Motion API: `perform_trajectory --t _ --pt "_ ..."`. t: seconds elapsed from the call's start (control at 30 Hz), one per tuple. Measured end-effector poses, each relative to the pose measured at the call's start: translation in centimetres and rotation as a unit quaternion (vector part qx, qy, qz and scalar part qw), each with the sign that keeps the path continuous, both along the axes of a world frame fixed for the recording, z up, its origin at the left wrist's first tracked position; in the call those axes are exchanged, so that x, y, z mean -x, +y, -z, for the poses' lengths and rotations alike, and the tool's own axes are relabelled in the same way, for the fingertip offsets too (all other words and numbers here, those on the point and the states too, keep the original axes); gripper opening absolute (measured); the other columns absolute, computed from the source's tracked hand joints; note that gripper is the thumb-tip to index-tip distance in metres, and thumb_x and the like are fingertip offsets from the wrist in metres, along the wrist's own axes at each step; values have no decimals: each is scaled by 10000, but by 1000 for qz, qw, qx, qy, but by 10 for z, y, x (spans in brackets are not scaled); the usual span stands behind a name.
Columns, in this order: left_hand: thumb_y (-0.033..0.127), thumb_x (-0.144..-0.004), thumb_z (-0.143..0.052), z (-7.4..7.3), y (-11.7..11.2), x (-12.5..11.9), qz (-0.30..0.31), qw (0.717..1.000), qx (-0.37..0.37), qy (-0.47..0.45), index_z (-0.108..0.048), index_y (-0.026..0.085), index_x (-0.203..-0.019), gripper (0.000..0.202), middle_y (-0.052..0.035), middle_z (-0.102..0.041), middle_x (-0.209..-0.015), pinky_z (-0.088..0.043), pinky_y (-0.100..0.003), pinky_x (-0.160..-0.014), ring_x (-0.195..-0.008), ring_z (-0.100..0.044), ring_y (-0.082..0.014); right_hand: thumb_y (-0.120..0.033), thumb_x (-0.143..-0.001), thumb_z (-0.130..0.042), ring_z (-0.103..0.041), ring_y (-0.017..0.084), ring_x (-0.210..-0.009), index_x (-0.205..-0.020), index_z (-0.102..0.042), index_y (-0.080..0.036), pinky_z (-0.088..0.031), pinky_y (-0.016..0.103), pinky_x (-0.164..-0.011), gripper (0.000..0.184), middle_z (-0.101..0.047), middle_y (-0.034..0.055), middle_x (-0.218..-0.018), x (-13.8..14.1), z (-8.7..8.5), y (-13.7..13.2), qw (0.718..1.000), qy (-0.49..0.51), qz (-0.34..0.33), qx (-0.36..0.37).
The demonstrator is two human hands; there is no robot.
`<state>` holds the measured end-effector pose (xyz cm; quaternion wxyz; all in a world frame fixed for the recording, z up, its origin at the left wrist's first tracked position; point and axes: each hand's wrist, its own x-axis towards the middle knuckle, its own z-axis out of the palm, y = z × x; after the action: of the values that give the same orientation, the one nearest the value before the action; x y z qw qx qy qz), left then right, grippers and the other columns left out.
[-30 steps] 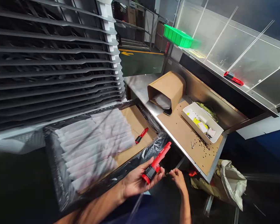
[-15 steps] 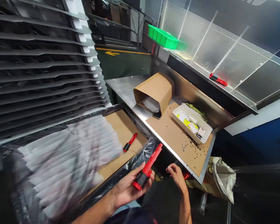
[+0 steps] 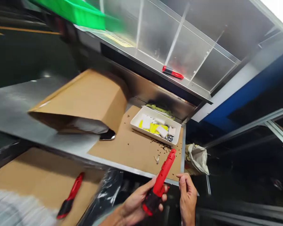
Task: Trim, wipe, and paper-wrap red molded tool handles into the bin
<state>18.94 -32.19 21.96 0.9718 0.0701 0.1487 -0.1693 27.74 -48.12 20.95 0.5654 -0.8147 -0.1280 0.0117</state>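
Observation:
My left hand grips a red and black hand tool by its black lower end, its red tip pointing up over the edge of the bench. My right hand is just to the tool's right, fingers curled with thumb and forefinger close to the tool's handle; nothing shows in it. Both hands are below the front edge of the steel bench.
A brown cardboard sheet strewn with small dark bits holds a white tray of labels. A folded cardboard box lies to the left, with a phone by it. Another red tool lies in the lower carton, a third on the shelf. A green bin stands above.
The view swung right and closer to the bench. The stacked racks have left the view. My right hand came up next to the red tool, which now stands more upright.

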Motion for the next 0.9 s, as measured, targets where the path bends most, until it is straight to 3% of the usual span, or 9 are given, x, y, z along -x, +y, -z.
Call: perform_trajectory --t 0.1,0.17,0.37,0.47,0.7,0.9 --pt "412 -804 -764 -13 -10 -31 75 995 -28 -54 -740 122 -895 306 -33 -673 -858 -495 -230 -590 -659 -622 -110 -545 -954 -490 -563 146 -679 -799 -687 -210 -445 237 -643 418 -603 4 -743 -1 -39 -4 997 -69 35 7" --pt "469 -799 -752 -20 -17 -46 145 986 -31 -74 -741 123 -871 353 -37 -663 -836 -487 -227 -569 -624 -603 -104 -503 -984 -449 -526 134 -607 -767 -656 -212 -424 235 -588 418 -559 -10 -679 -1 -54 -6 996 -75 49 15" --pt "607 -883 -567 -20 -32 -74 344 931 -9 -125 -728 88 -857 544 -42 -619 -613 -438 -198 -498 -504 -538 -101 -457 -1005 -422 -482 125 -583 -682 -538 -216 -411 231 -568 420 -498 -24 -643 7 -62 -19 984 -81 157 33" --pt "644 -908 -480 -20 -35 -82 409 904 4 -126 -718 92 -854 604 -41 -610 -565 -415 -201 -490 -458 -527 -104 -423 -1008 -431 -484 118 -598 -680 -531 -212 -412 221 -580 403 -505 -26 -660 11 -62 -22 978 -88 187 38" --pt "638 -934 -428 -29 -35 -90 398 897 -64 -182 -719 111 -790 619 -52 -614 -573 -336 -194 -465 -473 -526 -102 -396 -1010 -443 -513 119 -628 -684 -550 -208 -422 225 -627 391 -539 -20 -686 11 -66 -20 971 -87 220 35" --pt "654 -847 -585 -25 -33 -91 339 913 -93 -207 -727 145 -891 530 -56 -654 -813 -394 -211 -501 -530 -579 -102 -402 -1008 -445 -495 113 -606 -691 -560 -205 -399 221 -591 390 -534 -27 -671 6 -70 -17 969 -97 224 45"
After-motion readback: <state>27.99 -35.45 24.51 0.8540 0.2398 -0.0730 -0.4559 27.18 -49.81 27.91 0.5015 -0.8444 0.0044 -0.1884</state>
